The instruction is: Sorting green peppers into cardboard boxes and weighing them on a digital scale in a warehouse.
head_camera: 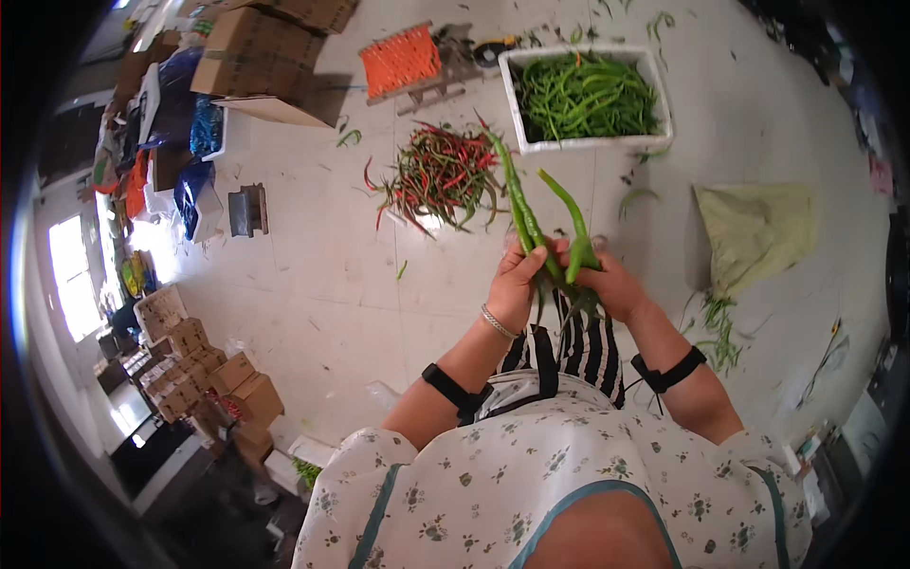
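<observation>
Long green chili peppers (517, 199) stick up from my left hand (517, 281), whose thumb presses across them. One of their tips is reddish. My right hand (611, 284) grips another green chili pepper (577, 220), bent and lighter in colour, just right of the first ones. Both hands meet close in front of my body, and more chilies hang below the fingers, partly hidden. On the floor beyond my left hand lies a heap of red and green chilies (444, 174). Past my right hand stands a white foam box (665, 135) filled with green chilies (586, 99).
An orange woven-seat stool (402, 60) lies near a roll of tape (493, 51). A small low stool (248, 210) and cardboard boxes (259, 53) are at left. At right, a yellowish sack (761, 227) lies beside scattered green chilies (719, 331).
</observation>
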